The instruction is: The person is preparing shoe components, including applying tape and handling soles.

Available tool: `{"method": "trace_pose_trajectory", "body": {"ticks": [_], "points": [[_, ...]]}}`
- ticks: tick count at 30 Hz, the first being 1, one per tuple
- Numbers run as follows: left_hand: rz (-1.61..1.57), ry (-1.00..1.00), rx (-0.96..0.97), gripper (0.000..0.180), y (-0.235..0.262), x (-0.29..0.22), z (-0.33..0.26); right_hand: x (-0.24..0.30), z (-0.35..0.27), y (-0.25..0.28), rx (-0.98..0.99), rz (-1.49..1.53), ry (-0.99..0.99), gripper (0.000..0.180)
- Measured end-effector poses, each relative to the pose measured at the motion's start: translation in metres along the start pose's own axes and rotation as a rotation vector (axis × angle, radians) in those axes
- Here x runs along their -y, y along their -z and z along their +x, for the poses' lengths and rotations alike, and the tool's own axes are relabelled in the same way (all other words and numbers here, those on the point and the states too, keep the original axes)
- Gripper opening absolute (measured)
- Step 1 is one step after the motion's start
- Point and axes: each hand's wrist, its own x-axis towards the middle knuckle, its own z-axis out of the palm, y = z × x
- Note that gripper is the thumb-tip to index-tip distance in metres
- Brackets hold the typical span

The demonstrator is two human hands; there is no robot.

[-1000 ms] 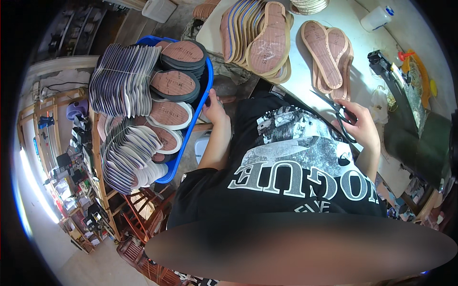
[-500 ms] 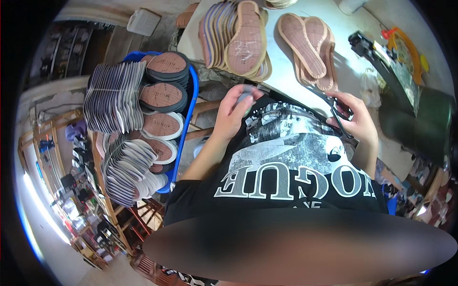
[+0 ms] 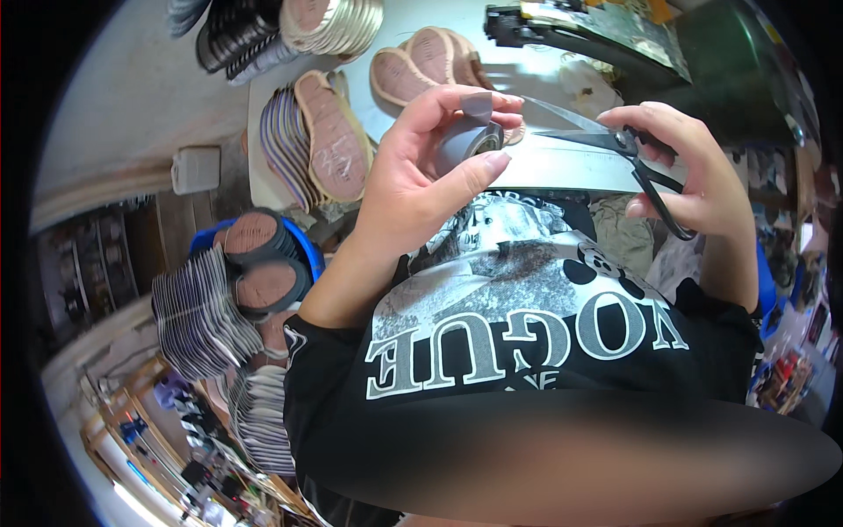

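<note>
My left hand point(image 3: 421, 167) holds a grey roll of tape point(image 3: 465, 140) up in front of my chest, with a short strip of tape pulled up between thumb and forefinger. My right hand point(image 3: 694, 167) grips black-handled scissors point(image 3: 606, 145); their blades are parted and point left toward the roll, just beside the pulled strip. Both hands hover above the edge of a white worktable point(image 3: 562, 167).
Shoe soles point(image 3: 320, 145) lie stacked on the table, with more pairs point(image 3: 421, 70) behind them. A blue basket point(image 3: 303, 250) at my left holds round sole stacks point(image 3: 255, 259) and fanned grey insoles point(image 3: 193, 307). A dark machine point(image 3: 580, 26) stands at the table's far right.
My left hand came away from the basket side and rose with the tape roll toward the camera. My right hand lifted the scissors off the table and brought them up beside the roll.
</note>
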Motion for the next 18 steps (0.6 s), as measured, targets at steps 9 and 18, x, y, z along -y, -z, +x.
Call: {"method": "trace_pose_trajectory", "body": {"ticks": [9,18], "points": [[0.081,0.043,0.093,0.042,-0.002,-0.004,0.008,0.001,-0.011,0.001,0.072,-0.03,-0.101,0.076],[0.113,0.039,0.175,0.039,0.001,-0.003,0.011,0.001,-0.012,-0.001,0.103,0.008,-0.155,0.076]]}}
